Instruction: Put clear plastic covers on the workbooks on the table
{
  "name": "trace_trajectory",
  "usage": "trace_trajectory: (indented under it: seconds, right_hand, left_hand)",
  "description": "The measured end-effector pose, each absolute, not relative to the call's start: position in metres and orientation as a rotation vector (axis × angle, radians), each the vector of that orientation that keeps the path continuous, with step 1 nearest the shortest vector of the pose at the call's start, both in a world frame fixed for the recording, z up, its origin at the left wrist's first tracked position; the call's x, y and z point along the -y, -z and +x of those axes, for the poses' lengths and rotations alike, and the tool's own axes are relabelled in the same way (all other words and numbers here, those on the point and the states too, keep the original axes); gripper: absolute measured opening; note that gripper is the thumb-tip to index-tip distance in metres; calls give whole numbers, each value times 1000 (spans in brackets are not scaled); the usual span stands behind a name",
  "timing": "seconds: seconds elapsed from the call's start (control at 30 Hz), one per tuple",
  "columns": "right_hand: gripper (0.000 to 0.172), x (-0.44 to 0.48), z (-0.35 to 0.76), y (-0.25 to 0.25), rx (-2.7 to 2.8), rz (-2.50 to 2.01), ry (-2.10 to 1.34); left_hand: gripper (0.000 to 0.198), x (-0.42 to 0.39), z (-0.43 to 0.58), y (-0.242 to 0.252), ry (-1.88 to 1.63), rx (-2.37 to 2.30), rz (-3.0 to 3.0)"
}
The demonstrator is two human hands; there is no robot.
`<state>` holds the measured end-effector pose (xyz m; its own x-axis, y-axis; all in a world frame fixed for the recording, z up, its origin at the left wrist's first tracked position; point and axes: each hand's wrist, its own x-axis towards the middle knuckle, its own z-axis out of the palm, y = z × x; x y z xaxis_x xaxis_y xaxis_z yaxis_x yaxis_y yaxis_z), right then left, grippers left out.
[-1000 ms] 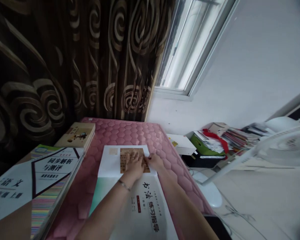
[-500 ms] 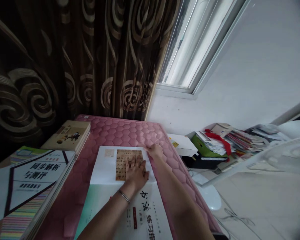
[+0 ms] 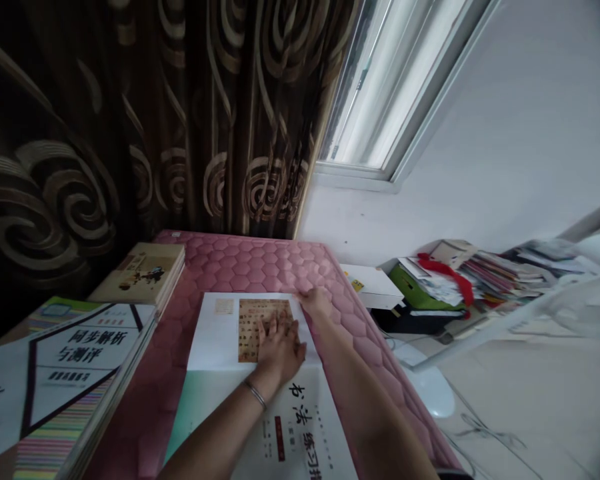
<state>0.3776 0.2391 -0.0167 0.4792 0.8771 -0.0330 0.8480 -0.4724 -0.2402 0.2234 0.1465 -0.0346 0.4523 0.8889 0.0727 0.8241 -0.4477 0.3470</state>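
Observation:
An opened-out book cover (image 3: 207, 400), white with a green fade and large black characters, lies flat on a pink quilted surface (image 3: 250, 263). My left hand (image 3: 281, 348) rests palm down, fingers spread, on the brown calligraphy picture (image 3: 249, 333) on its far part; a silver bracelet circles the wrist. At the far right corner of the cover is my right hand (image 3: 316, 302), its fingers closed together on the corner edge.
Stacked workbooks (image 3: 80, 360) and tan books (image 3: 143, 273) stand at the left. Behind hangs a dark patterned curtain (image 3: 180, 133). Beyond the right edge are a white box (image 3: 375, 287), piled papers (image 3: 505, 270), a white stool (image 3: 430, 387) and a white fan (image 3: 570, 293).
The whole view has shifted slightly, so things appear a little further right, except the curtain's far parts. Both hands keep about the same places on the cover.

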Motion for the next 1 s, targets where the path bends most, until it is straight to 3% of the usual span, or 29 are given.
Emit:
trace_trajectory:
  seconds: [0.23, 0.5, 0.67, 0.77, 0.9, 1.0]
  right_hand:
    - [49, -242, 368, 20, 1428, -2534, -244]
    - [49, -230, 341, -2, 1576, -2475, -186]
    - [52, -193, 249, 5, 2026, -2123, -231]
    - [65, -172, 224, 23, 2325, -1822, -379]
    - [67, -163, 272, 27, 2057, -2195, -438]
    - [58, -155, 324, 14, 1904, -2256, -403]
  left_hand:
    - [66, -149, 192, 28, -283, -1561, 2378]
    - [55, -143, 81, 26, -156, -1962, 2254]
    - [54, -142, 82, 23, -204, -1956, 2294]
    - [54, -144, 83, 24, -198, -1928, 2344]
    - [53, -146, 78, 26, -187, -1928, 2335]
    - [53, -145, 76, 28, -231, -1924, 2320]
